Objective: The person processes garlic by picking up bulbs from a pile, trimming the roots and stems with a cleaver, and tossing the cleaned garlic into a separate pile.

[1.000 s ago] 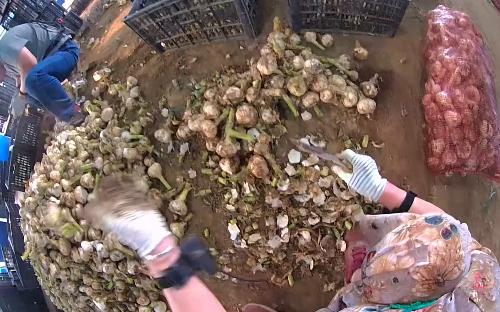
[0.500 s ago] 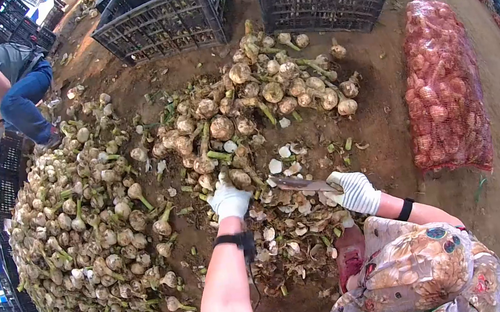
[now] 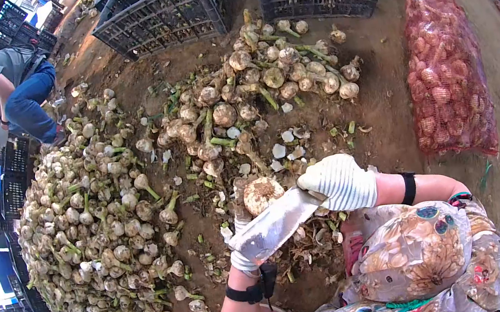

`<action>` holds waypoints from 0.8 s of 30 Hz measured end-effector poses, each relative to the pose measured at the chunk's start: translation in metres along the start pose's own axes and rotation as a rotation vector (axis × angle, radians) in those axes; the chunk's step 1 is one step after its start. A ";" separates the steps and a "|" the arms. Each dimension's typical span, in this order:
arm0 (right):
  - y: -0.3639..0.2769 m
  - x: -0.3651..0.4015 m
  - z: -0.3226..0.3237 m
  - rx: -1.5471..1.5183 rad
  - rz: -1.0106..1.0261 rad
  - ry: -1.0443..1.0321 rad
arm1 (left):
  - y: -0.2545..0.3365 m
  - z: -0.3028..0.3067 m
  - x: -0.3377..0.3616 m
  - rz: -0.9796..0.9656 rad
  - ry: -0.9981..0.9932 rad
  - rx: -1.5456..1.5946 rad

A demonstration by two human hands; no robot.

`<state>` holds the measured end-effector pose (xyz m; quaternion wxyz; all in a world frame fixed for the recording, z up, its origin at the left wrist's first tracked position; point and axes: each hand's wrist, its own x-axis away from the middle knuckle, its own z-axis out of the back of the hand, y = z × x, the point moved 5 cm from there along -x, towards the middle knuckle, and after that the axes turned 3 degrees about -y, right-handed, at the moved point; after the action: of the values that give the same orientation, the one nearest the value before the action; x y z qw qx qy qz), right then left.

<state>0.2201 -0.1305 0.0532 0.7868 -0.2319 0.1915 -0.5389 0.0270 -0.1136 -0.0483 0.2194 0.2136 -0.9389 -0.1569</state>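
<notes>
My right hand [image 3: 337,183], in a white striped glove, is closed round the handle of a broad-bladed knife [image 3: 278,223]. The blade slants down to the left across my left hand [image 3: 242,260], covering most of that gloved hand. A large garlic bulb [image 3: 262,194], with a soil-stained root end facing up, sits in my left hand just above the blade's upper edge. Below the knife lie peeled skins and trimmings [image 3: 305,247]. Just beyond my hands is a heap of untrimmed garlic [image 3: 225,115] with stalks.
A big pile of garlic bulbs [image 3: 103,246] spreads along the left. Black plastic crates [image 3: 163,15] stand at the back. On the right lies a red mesh sack [image 3: 445,70] full of bulbs. Another person [image 3: 24,91] bends over at the upper left.
My left hand has picked up a garlic bulb from the heap and drawn it back towards me. The knife has moved left and nearer, its blade now beside the bulb.
</notes>
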 end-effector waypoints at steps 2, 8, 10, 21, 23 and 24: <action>-0.001 0.000 0.001 0.028 0.005 0.015 | 0.010 -0.021 0.008 -0.051 -0.039 -0.133; 0.005 0.004 0.003 0.005 0.007 0.083 | 0.008 -0.021 0.014 -0.286 0.094 -0.833; 0.003 0.004 0.006 0.020 0.011 0.097 | 0.003 -0.023 0.011 -0.276 0.146 -0.683; 0.095 0.039 -0.016 -0.033 -0.427 0.311 | 0.081 -0.062 -0.006 -0.791 0.132 -1.099; 0.058 0.032 -0.005 -0.186 -0.238 0.321 | 0.074 -0.021 -0.012 -0.521 0.271 -0.674; 0.043 0.031 -0.013 -0.206 -0.069 0.324 | 0.070 -0.047 -0.001 -0.481 0.194 -0.182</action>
<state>0.2562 -0.1486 0.0161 0.6988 -0.2280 0.3620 -0.5733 0.0274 -0.0626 0.0184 0.2829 0.4238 -0.8179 -0.2671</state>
